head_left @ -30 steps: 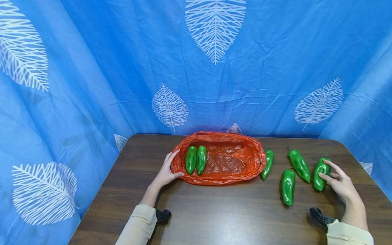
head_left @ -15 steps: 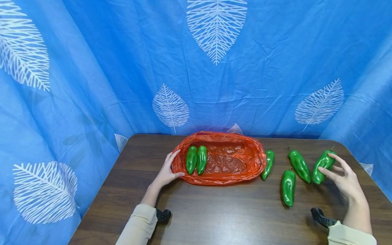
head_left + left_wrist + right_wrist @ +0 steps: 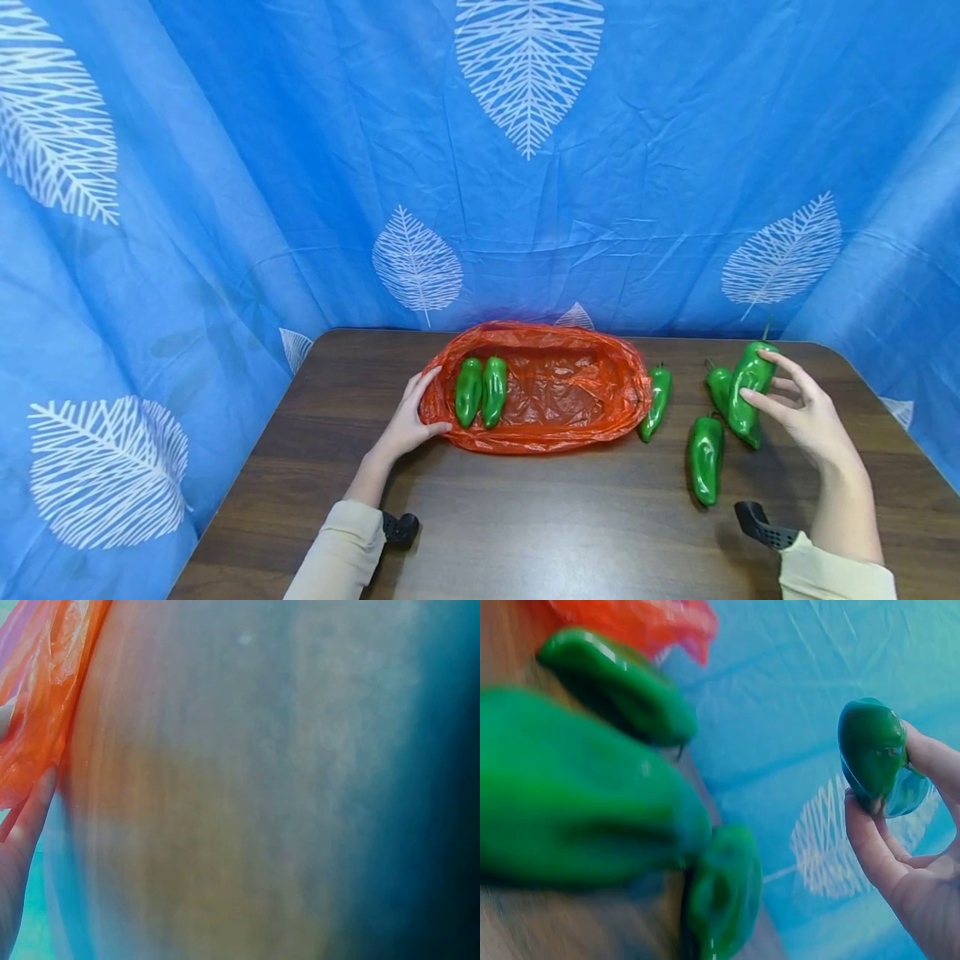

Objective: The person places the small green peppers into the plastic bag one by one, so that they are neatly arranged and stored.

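In the head view a red plastic bag [image 3: 555, 433] lies spread into an oval, with two green peppers [image 3: 468, 393] side by side in its left end. My left hand [image 3: 405, 427] holds that end, fingers along the outer edge and thumb at the front; the left wrist view catches the thumb [image 3: 37, 802] against the plastic. Between thumb and fingers, my right hand [image 3: 817, 421] pinches another green pepper [image 3: 752, 375], stem up and tilted, off the table. It overlaps a pepper [image 3: 717, 385] lying behind it. The right wrist view has the held pepper [image 3: 870, 746] in front of the curtain.
One pepper [image 3: 705, 462] lies nearer the front of the brown wooden table [image 3: 540, 525]. A further pepper [image 3: 657, 404] lies against the bag's right end. Behind the table hangs a blue curtain [image 3: 645, 208] with white leaf prints. Each wrist wears a black camera mount [image 3: 765, 527].
My right hand has lifted its pepper from the table's right side and carried it left, tilting it stem up. The left hand and the bag have stayed where they were.
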